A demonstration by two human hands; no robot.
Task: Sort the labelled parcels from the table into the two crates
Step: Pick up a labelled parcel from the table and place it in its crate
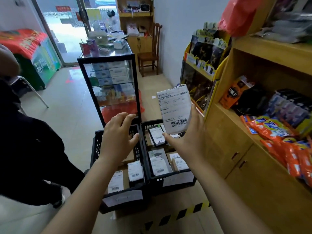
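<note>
- Parcel point(174, 107), white and labelled, was held upright above the right crate point(155, 179), gripped between thumb and fingers of the right hand point(190, 135).
- The left hand point(118, 135) was spread, empty, over the left crate point(95, 149).
- Other parcels point(134, 171) were packed in both crates.

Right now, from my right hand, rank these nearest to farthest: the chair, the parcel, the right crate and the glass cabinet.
From the right hand:
1. The parcel, held in it.
2. The right crate, just below it.
3. The glass cabinet, ahead to the left, behind the crates.
4. The chair, far back by the wall.
</note>
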